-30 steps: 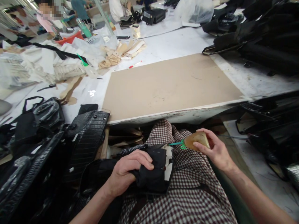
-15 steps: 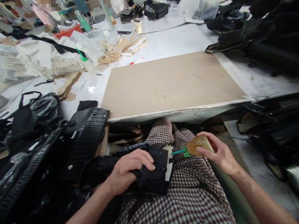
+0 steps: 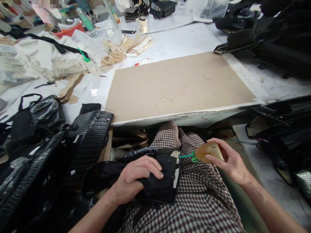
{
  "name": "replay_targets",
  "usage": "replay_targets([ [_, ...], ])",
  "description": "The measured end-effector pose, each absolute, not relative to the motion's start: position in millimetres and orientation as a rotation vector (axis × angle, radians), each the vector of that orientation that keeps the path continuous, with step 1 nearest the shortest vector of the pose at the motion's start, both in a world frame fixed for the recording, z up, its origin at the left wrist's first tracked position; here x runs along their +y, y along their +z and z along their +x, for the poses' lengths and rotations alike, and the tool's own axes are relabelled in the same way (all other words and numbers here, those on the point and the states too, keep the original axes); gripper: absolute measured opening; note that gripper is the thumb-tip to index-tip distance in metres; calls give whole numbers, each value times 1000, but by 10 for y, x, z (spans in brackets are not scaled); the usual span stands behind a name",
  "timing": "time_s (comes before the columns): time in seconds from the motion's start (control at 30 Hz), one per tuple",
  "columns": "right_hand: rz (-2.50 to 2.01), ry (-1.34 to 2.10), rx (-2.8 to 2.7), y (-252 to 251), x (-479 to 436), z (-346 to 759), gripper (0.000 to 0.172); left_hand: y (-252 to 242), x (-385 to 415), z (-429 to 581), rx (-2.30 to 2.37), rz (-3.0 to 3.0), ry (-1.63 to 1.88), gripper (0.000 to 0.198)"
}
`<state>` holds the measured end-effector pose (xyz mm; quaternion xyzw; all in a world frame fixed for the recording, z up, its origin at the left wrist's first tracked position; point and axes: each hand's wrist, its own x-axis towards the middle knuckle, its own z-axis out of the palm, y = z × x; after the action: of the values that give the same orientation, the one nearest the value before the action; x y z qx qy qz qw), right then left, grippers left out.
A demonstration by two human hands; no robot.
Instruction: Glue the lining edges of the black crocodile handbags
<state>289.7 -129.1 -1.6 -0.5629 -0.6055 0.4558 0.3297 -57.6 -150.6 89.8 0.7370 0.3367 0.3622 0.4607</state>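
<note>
My left hand (image 3: pixel 134 179) is closed on a black fabric bag piece (image 3: pixel 160 181) that lies on my checked lap (image 3: pixel 194 200). Its fingers curl over the folded black cloth, and a white lining edge shows at the right side. My right hand (image 3: pixel 228 160) hangs over my right thigh and is closed on a tan glue bottle (image 3: pixel 209 152) with a green nozzle (image 3: pixel 188 157) that points left toward the black piece. The nozzle tip ends just short of the cloth.
A brown board (image 3: pixel 177 85) lies on the white table (image 3: pixel 184 38) ahead. Black crocodile-pattern bags (image 3: pixel 89 136) and wrapped bags (image 3: pixel 46 111) crowd the left. More black bags (image 3: pixel 272 35) pile at the right. Paper scraps, a red pen (image 3: pixel 141 62) and other workers sit far back.
The view has tilted slightly down. My right hand with the bottle has drifted a little lower and to the right; my left hand keeps its grip on the black piece.
</note>
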Motion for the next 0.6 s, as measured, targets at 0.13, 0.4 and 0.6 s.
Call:
replay_targets([
  [0.13,-1480,1234,-1600,-25,-1308,2882,42,914,-1513,-562,814,1823,899,25],
  [0.4,-1544,1069,-1523,-101,-1317,2830,45,905,-1508,-556,822,1829,893,25],
  [0.6,-1530,1038,-1527,-142,-1384,2842,47,899,-1507,-557,814,1825,885,23],
])
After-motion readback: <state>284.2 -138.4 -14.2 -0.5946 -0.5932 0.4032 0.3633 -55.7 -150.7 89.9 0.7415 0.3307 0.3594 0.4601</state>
